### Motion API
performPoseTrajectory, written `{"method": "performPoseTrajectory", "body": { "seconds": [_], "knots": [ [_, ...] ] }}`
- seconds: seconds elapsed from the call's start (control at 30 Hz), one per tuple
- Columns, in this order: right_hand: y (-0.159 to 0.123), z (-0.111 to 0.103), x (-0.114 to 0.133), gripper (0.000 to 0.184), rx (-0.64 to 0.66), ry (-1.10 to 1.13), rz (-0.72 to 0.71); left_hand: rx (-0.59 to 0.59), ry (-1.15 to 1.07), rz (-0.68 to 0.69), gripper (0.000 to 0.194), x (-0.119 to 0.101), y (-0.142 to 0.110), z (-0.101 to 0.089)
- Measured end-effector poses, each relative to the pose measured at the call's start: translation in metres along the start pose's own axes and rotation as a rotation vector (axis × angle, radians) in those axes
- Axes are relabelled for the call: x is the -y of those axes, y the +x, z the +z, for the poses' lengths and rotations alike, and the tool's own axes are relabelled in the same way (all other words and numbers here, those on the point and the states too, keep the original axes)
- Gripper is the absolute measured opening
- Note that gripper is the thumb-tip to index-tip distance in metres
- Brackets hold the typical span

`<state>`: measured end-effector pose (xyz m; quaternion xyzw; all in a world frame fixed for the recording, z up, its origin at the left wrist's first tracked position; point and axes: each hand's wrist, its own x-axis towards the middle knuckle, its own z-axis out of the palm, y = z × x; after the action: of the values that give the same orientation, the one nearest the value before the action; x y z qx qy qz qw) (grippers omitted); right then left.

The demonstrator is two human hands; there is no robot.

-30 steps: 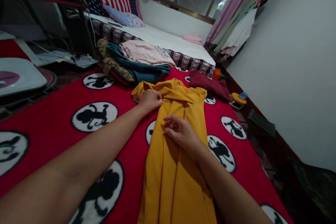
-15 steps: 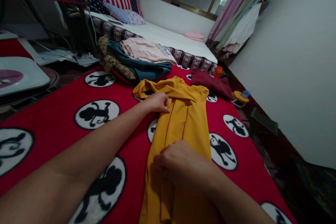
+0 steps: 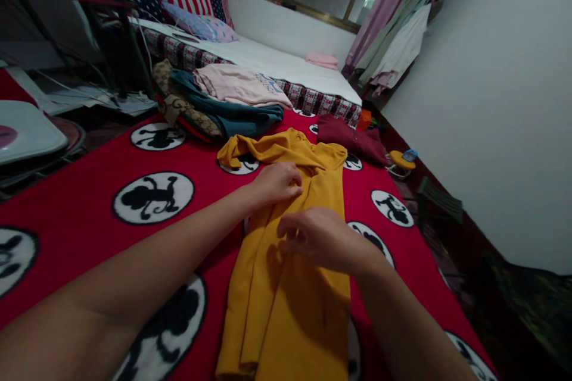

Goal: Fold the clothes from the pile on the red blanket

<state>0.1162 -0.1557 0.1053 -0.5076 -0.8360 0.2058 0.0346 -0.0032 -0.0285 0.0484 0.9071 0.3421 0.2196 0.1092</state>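
A mustard-yellow garment (image 3: 290, 286) lies lengthwise on a red blanket (image 3: 80, 232) printed with black-and-white cartoon circles. Its sides are folded in toward the middle and one sleeve trails off at the top left. My left hand (image 3: 277, 183) rests near the garment's collar end, with fingers curled and pinching the cloth. My right hand (image 3: 322, 237) hovers just above the middle of the garment, palm down, fingers bent and loosely apart, holding nothing that I can see.
Beyond the garment lie a teal cloth and a pink one (image 3: 236, 86) on a patterned bag. A maroon garment (image 3: 353, 138) lies at the right. A bed (image 3: 277, 65) stands behind. A white wall closes the right side.
My right hand moved up the garment from its lower part toward the middle. My left hand slid slightly right along the collar area. The camera shifted a little.
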Motion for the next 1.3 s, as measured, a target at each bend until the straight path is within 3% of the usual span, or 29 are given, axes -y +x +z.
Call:
{"method": "performPoseTrajectory", "body": {
  "seconds": [0.13, 0.3, 0.4, 0.6, 0.7, 0.83, 1.07, 1.2, 1.3],
  "knots": [
    [-0.007, -0.009, -0.036, 0.013, -0.071, 0.024, 0.177, 0.020, 0.104, 0.044, 0.016, -0.005, -0.005, 0.012],
    [-0.033, 0.010, -0.056, 0.011, -0.230, 0.192, 0.269, 0.009, 0.107, 0.194, 0.022, -0.012, -0.005, 0.011],
    [-0.058, 0.018, -0.046, 0.009, -0.246, 0.250, 0.247, -0.016, 0.004, 0.220, 0.020, -0.016, -0.003, 0.008],
    [-0.099, 0.032, -0.009, 0.025, 0.020, 0.258, 0.150, 0.010, -0.280, 0.082, 0.021, -0.020, -0.001, 0.009],
    [-0.105, 0.052, -0.006, 0.027, 0.005, 0.188, 0.187, 0.059, -0.439, 0.065, 0.033, -0.025, -0.001, 0.010],
    [-0.105, 0.069, -0.010, 0.024, -0.028, 0.145, 0.202, 0.176, -0.507, 0.159, 0.041, -0.036, -0.004, 0.010],
    [-0.144, 0.031, -0.020, 0.020, -0.190, 0.097, 0.252, 0.154, -0.498, 0.236, 0.037, -0.041, -0.006, 0.022],
    [-0.159, 0.025, -0.023, 0.018, -0.022, 0.080, 0.344, 0.170, -0.352, 0.320, 0.025, -0.039, -0.008, 0.029],
    [-0.149, 0.026, -0.025, 0.017, 0.083, 0.143, 0.331, 0.085, -0.216, 0.271, 0.023, -0.044, -0.012, 0.028]
  ]
}}
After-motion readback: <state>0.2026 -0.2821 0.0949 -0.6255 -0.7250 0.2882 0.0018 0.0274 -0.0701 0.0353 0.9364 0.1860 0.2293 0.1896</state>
